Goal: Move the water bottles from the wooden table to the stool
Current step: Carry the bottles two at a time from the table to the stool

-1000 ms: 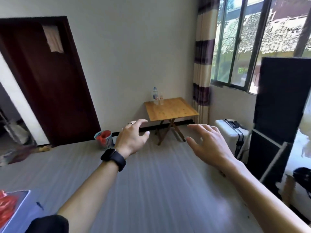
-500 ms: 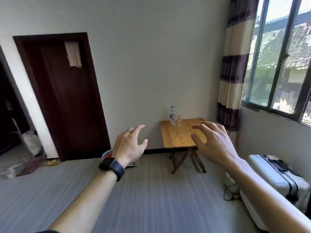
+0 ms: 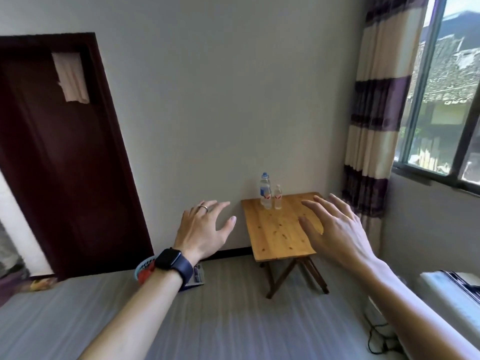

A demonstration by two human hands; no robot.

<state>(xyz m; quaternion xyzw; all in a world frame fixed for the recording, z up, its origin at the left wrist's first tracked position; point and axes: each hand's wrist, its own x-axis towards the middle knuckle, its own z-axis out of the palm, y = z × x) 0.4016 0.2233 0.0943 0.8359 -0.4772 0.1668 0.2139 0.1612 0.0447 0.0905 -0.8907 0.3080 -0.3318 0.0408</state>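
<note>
so both bottles are on the bench [image 3: 275, 229], up at its far edge right by the wall. The big bottle [image 3: 265, 190] with the blue cap stands upright on the left, and the small bottle [image 3: 278, 197] stands upright just beside it on the right, so close I can't tell if they touch

The left hand [image 3: 202, 229] is held out in the air to the left of the bench, palm down, fingers [image 3: 220, 205] spread apart and holding nothing. There's a ring [image 3: 203, 207] on one finger and a dark watch [image 3: 172, 261] on the wrist. The right hand [image 3: 335, 229] is out in front too, fingers loose and apart, also holding nothing. From the head view it overlaps the right side of the bench top, but both hands are well short of the bottles

Other stuff: a dark brown door [image 3: 65, 165] on the left, a striped curtain [image 3: 374, 126] next to the window [image 3: 441, 100] on the right, a blue basket [image 3: 141, 267] peeking out behind the left wrist, a white suitcase [image 3: 454, 287] at the right edge, and a black cable [image 3: 376, 336] on the floor near it
</note>
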